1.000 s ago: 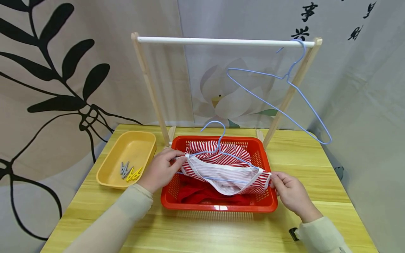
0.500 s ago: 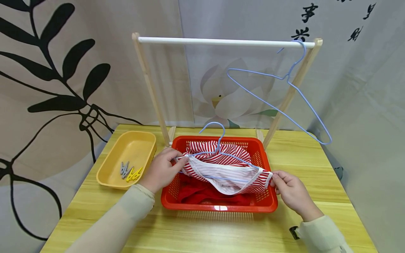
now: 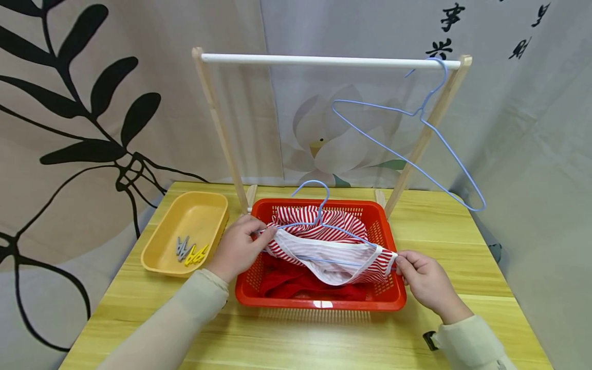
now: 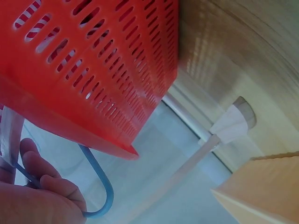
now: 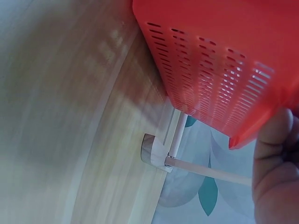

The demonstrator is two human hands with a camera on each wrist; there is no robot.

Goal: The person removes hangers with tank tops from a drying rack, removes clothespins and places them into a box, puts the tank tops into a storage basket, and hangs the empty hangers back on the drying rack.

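Observation:
A red-and-white striped top with white trim lies over the red basket, its white inside showing at the neckline. A blue hanger runs through it, hook pointing up. My left hand pinches the garment's left shoulder together with the hanger's end; the left wrist view shows the fingers around the blue wire. At the other shoulder my right hand pinches the white-edged opening between thumb and fingers. The right wrist view shows this hand's thumb, but the cloth there is hidden.
Red cloth lies in the basket. A yellow tray on the left holds grey and yellow clothespins. Behind stands a wooden rack with a white rod, where another blue hanger hangs at the right end.
My left hand has shifted slightly to the right along the shoulder. The hanger's hook has dipped a little. My right hand keeps its hold, nearly still.

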